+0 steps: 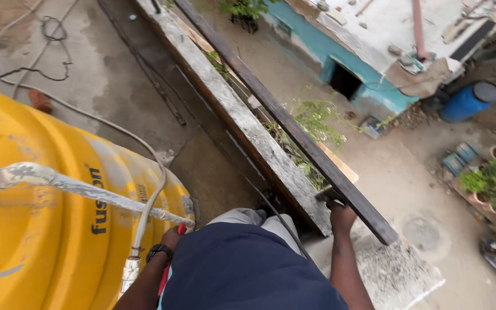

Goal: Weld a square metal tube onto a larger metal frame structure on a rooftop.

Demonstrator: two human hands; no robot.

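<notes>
Right hand point(341, 217) fingers are clamped on a dark wooden plank point(285, 120), laid along the parapet wall point(242, 117) outer edge, positioning unfinished. Left hand point(171, 236) is closed around a red-handled tool point(181, 229), unused.

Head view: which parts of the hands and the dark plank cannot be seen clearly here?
- Left hand: mostly hidden behind the navy shirt; the red object's kind is unclear.
- Right hand: fingers hidden under the dark plank.
- Plank's far end: cut by the top edge.
</notes>
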